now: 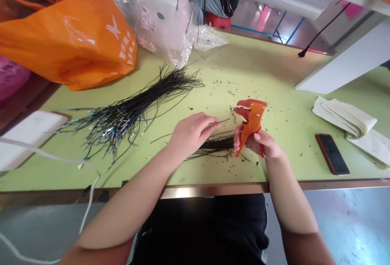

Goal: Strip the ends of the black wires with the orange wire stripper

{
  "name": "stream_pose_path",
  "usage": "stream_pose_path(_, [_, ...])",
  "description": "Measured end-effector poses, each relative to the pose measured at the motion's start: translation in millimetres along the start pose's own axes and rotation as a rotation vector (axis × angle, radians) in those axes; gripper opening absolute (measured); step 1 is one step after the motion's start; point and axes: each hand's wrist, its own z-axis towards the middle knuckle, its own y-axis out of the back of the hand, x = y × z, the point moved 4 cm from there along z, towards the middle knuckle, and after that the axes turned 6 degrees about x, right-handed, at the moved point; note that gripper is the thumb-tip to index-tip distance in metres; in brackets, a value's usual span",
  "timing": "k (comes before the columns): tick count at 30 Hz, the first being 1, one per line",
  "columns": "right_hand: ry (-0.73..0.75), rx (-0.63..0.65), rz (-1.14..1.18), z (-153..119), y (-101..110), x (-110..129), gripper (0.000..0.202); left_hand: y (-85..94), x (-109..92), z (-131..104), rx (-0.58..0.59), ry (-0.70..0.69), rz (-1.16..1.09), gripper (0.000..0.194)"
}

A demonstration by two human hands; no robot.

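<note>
My left hand [192,132] pinches a thin black wire [224,121], whose end points right toward the tool. In my right hand [263,143] is an orange and red wire stripper [252,121], held upright by its handles, with its jaws facing left and apart from the wire. Beneath and between my hands lies a small bundle of black wires [217,145]. A larger black wire bundle [149,96] rests to the left, its near ends spread out with blue and silvery tips.
Black scraps dot the green table [283,135]. A phone [332,154] and folded white cloth [350,118] lie right. Behind are an orange bag [91,33], plastic bags [164,17] and a white panel [344,54]. A white cable [91,192] hangs at left.
</note>
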Motion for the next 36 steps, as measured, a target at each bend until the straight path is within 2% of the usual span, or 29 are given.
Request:
stream_pose_path(6, [0.069,-0.110,0.071,4.7,1.5,3.3,0.046,3.7,-5.7,-0.8,-0.039,0.015,-0.053,0.045])
stream_pose_path(11, [0.030,-0.069,0.053,4.5,1.7,-1.7,0.047,-2.3,-8.8,-3.3,0.047,-0.010,-0.011,0.044])
stream_pose_path(15, [0.068,-0.054,0.026,2.3,3.2,0.5,0.047,-5.4,-9.1,-3.3,0.071,-0.024,-0.046,0.040])
stream_pose_path(21, [0.118,-0.081,0.049,0.9,5.2,4.5,0.043,-1.3,-12.5,-1.5,-0.075,-0.067,-0.034,0.030])
stream_pose_path(27, [0.035,-0.022,0.035,0.2,2.3,-0.4,0.048,2.0,-14.6,-3.7,-0.178,-0.112,-0.036,0.020])
stream_pose_path(36, [-0.028,0.081,0.105,11.1,-7.0,-18.4,0.043,8.2,-11.1,-2.7,-0.160,0.055,-0.082,0.030])
